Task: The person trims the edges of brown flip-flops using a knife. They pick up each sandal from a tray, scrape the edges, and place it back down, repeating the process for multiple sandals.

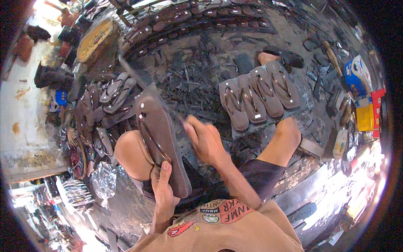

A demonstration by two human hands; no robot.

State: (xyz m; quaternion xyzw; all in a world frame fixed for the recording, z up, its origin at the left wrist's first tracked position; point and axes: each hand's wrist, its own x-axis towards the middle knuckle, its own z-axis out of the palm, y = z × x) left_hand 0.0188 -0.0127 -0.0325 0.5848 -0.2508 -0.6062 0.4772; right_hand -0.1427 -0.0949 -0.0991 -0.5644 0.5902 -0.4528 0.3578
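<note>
My left hand (163, 185) grips a brown thong sandal (166, 138) near its heel end, with the thumb on the footbed beside the strap. The sandal rests slanted across my left knee, toe end pointing away. A dark glossy strap runs along it, a white dot marks the toe end, and the sole's far edge is square and uneven. Just right of the sandal is my right hand (205, 140), fingers curled closed and slightly blurred. A thin dark shape shows at its fingertips, too smeared to name.
Several matching sandals (254, 94) lie side by side on a dark sheet (304, 108) beyond my right knee. A heap of sandals (113, 94) is at the left. Dark offcuts (193, 86) litter the floor, and more sandals stand in rows (201, 31) at the back.
</note>
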